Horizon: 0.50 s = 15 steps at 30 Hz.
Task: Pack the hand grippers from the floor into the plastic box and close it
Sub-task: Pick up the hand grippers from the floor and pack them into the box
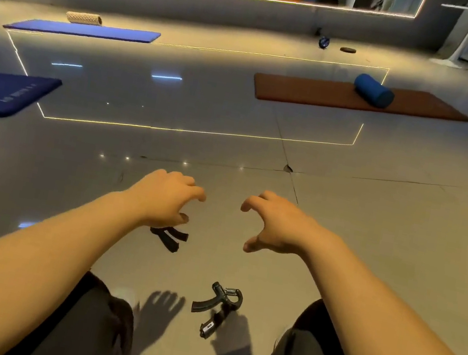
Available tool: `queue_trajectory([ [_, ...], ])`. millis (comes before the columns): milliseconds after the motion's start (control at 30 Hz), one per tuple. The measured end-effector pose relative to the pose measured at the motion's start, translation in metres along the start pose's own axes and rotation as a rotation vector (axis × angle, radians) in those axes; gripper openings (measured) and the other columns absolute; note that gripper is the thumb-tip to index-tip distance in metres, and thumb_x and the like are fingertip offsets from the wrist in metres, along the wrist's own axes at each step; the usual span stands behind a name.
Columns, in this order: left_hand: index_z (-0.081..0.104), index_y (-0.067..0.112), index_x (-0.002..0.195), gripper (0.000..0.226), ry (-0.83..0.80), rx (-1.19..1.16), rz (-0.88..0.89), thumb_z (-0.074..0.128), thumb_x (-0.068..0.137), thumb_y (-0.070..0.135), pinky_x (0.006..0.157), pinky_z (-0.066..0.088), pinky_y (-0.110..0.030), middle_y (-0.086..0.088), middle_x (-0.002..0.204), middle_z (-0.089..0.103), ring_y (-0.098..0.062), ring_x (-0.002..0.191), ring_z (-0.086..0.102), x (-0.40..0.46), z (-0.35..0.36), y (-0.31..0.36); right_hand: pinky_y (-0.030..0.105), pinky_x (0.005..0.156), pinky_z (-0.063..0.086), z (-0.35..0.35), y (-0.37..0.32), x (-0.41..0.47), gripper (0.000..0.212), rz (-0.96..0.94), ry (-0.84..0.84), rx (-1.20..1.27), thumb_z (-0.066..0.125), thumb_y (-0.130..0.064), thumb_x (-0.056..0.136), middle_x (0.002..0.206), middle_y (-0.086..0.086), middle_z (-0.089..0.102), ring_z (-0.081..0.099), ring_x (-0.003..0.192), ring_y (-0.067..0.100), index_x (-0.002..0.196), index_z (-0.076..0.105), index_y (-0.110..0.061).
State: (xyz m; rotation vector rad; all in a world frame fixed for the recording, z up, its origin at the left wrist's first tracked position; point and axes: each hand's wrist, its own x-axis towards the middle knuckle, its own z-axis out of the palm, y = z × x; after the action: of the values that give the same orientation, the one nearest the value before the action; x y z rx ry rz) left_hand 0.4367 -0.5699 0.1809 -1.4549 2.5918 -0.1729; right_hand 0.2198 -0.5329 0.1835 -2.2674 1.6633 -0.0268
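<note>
One head-worn view looks forward and down, close over the floor (373, 233).

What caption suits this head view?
Both empty hands, left hand and right hand, hover above two hand grippers on the floor.

empty hands (166, 200) above floor grippers (217, 307)

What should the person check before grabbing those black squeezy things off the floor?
1. Left hand empty, fingers spread: ok.
2. Right hand empty, fingers spread: ok.
3. Far hand gripper fully visible: not ok, the left hand hides part of it.
4. Near hand gripper lying free on the floor between the knees: ok.
5. Plastic box within reach: cannot tell, none in view.
6. More grippers elsewhere: cannot tell.
</note>
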Motion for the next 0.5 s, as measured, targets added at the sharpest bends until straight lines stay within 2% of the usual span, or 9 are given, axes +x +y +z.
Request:
queue_trajectory([
  [133, 0.038, 0.034, 0.134, 0.054, -0.207, -0.197, -0.042, 0.061, 0.085, 0.040, 0.093, 0.045, -0.033, 0.005, 0.129, 0.048, -0.013, 0.113, 0.049, 0.030, 0.032, -0.037, 0.035, 0.094, 0.042, 0.003, 0.005, 0.038, 0.072, -0.028, -0.046, -0.120, 0.074, -0.035, 0.078, 0.140, 0.001, 0.036, 0.041, 0.123, 0.025, 0.138, 0.036, -0.025],
  [233, 0.036, 0.034, 0.136, 0.057, -0.207, -0.188, 0.003, 0.061, 0.085, 0.039, 0.092, 0.046, -0.033, 0.006, 0.129, 0.047, -0.014, 0.114, 0.048, 0.066, 0.042, -0.062, 0.035, 0.093, 0.043, 0.006, 0.020, 0.069, 0.074, -0.035, -0.102, -0.294, 0.072, -0.038, 0.079, 0.139, 0.002, 0.036, 0.042, 0.121, 0.025, 0.140, 0.033, -0.024],
  [333, 0.034, 0.034, 0.137, 0.059, -0.213, -0.197, 0.066, 0.062, 0.085, 0.037, 0.091, 0.044, -0.030, 0.006, 0.131, 0.046, -0.014, 0.115, 0.048, 0.099, 0.056, -0.084, 0.037, 0.098, 0.040, 0.012, 0.038, 0.099, 0.076, -0.018, -0.176, -0.424, 0.071, -0.041, 0.078, 0.141, 0.003, 0.034, 0.040, 0.124, 0.025, 0.141, 0.031, -0.025],
  [400, 0.033, 0.034, 0.138, 0.061, -0.275, -0.142, 0.122, 0.062, 0.085, 0.036, 0.092, 0.045, -0.033, 0.005, 0.134, 0.044, -0.016, 0.116, 0.047, 0.117, 0.071, -0.095, 0.038, 0.099, 0.038, 0.020, 0.048, 0.117, 0.076, 0.007, -0.254, -0.466, 0.070, -0.042, 0.079, 0.143, 0.004, 0.033, 0.037, 0.126, 0.025, 0.142, 0.030, -0.025],
  [500, 0.030, 0.030, 0.140, 0.062, -0.435, 0.068, 0.235, 0.061, 0.086, 0.030, 0.085, 0.047, -0.033, 0.000, 0.132, 0.043, -0.022, 0.114, 0.048, 0.139, 0.100, -0.104, 0.038, 0.099, 0.038, 0.038, 0.061, 0.144, 0.074, 0.036, -0.373, -0.499, 0.068, -0.042, 0.081, 0.142, 0.005, 0.033, 0.037, 0.126, 0.026, 0.142, 0.031, -0.023],
])
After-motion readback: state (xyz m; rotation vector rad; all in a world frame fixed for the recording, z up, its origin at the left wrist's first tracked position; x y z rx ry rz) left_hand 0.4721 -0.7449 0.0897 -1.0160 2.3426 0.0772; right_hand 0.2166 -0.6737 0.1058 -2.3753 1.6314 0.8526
